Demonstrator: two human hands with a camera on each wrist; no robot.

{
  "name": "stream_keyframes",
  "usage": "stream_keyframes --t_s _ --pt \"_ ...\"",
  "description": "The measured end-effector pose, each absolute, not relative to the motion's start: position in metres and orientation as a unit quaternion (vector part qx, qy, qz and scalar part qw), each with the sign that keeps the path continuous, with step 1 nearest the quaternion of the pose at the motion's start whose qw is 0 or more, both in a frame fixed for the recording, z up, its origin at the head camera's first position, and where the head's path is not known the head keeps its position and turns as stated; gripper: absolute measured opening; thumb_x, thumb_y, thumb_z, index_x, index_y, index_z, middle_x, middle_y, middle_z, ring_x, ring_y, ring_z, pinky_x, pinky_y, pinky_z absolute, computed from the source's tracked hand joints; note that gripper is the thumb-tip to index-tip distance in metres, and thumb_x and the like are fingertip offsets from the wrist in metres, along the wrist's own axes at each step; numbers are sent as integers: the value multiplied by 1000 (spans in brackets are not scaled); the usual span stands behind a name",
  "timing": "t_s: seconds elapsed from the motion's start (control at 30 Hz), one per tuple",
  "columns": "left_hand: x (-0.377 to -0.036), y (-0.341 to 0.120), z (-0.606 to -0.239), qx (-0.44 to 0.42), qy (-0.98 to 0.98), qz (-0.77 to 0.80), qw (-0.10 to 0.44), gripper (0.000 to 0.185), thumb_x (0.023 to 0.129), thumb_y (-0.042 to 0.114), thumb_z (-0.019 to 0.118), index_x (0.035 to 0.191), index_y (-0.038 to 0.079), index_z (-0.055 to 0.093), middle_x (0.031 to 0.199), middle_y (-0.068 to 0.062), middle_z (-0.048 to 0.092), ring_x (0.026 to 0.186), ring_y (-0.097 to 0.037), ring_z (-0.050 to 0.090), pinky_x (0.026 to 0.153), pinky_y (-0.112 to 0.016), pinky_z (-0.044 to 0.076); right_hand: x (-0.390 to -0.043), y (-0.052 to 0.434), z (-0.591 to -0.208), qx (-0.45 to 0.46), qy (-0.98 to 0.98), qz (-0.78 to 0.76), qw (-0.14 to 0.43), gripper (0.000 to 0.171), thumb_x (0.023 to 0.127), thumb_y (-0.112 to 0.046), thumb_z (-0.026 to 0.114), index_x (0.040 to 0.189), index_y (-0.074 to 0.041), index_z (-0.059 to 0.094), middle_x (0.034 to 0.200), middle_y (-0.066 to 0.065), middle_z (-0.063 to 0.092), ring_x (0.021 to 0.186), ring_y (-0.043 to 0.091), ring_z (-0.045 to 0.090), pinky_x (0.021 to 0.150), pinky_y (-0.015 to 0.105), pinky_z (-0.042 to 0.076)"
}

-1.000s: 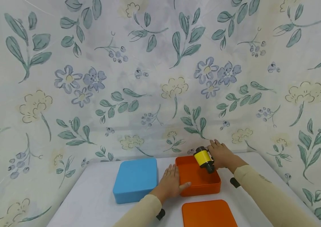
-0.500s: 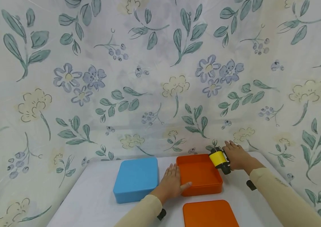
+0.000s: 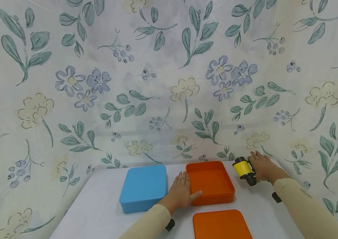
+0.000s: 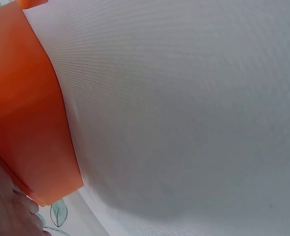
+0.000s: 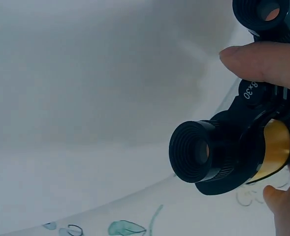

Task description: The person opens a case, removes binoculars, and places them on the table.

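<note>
My right hand holds a pair of black and yellow binoculars at the right side of the table. In the right wrist view the thumb lies across the middle of the binoculars, and other fingertips show at their far side. An open orange box stands to the left of them, with nothing inside. On that box's left edge rests my left hand, its fingers straight and the thumb over the near left corner. The left wrist view shows fingers at the wall of the orange box.
A square orange lid lies in front of the orange box, cut off by the frame's lower edge. Left of my left hand is a closed-looking blue box. A floral cloth hangs behind the white table.
My right hand has carried the binoculars to the right, from above the orange box to beyond its right side. The left hand has stayed on the box.
</note>
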State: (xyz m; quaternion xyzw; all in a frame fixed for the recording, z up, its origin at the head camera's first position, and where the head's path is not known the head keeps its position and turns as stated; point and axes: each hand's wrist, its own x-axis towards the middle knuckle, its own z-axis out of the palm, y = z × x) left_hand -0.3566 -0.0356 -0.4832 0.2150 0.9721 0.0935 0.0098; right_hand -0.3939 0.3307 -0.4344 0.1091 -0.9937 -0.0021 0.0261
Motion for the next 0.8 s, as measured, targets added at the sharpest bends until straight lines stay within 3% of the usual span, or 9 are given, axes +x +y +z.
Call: stream_keyframes --t_s 0.43,0.8 --pt "-357 -36 -485 208 973 98 18 104 87 79 33 154 1 19 161 -14 14 147 -32 7 117 -48 9 -386 351 -455 102 -995 19 -2 82 65 -8 86 132 13 44 144 41 28 133 58 21 102 72 19" --pt "-355 -36 -484 212 973 90 10 103 87 79 32 154 1 19 161 -15 14 147 -31 8 117 -47 9 -386 354 -463 86 -995 21 -36 78 65 -2 84 131 12 44 142 43 29 132 59 21 100 74 20"
